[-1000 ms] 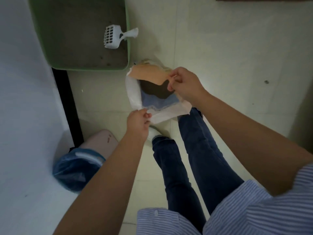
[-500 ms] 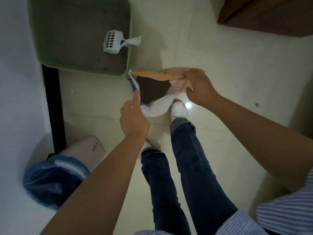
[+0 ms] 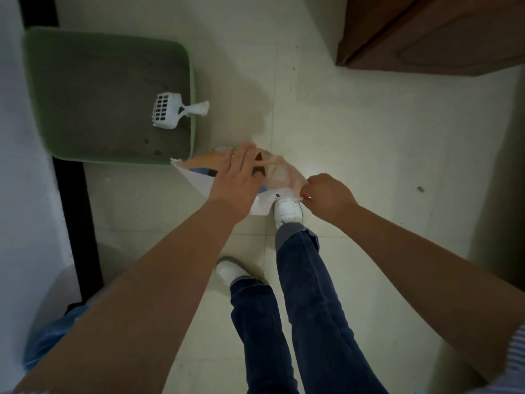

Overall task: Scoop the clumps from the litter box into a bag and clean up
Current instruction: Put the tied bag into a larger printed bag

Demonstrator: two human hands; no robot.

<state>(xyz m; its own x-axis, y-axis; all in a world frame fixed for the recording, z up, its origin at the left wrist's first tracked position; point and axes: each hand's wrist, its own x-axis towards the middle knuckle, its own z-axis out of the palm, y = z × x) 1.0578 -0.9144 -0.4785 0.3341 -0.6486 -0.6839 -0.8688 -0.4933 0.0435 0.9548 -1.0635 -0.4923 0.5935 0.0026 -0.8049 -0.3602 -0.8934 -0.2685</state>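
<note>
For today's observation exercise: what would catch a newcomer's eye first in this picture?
Two bare forearms reach to mid-frame, where the left hand lies flat over a bag and the right hand pinches its edge. At upper left a green litter box sits on the floor, a white scoop lying in it with its handle over the rim.

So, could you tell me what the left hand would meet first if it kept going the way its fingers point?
The left hand lies flat on the bag, fingers pointing up the picture. Past the bag's far edge the line looks like bare floor, right of the litter box; depth is unclear.
</note>
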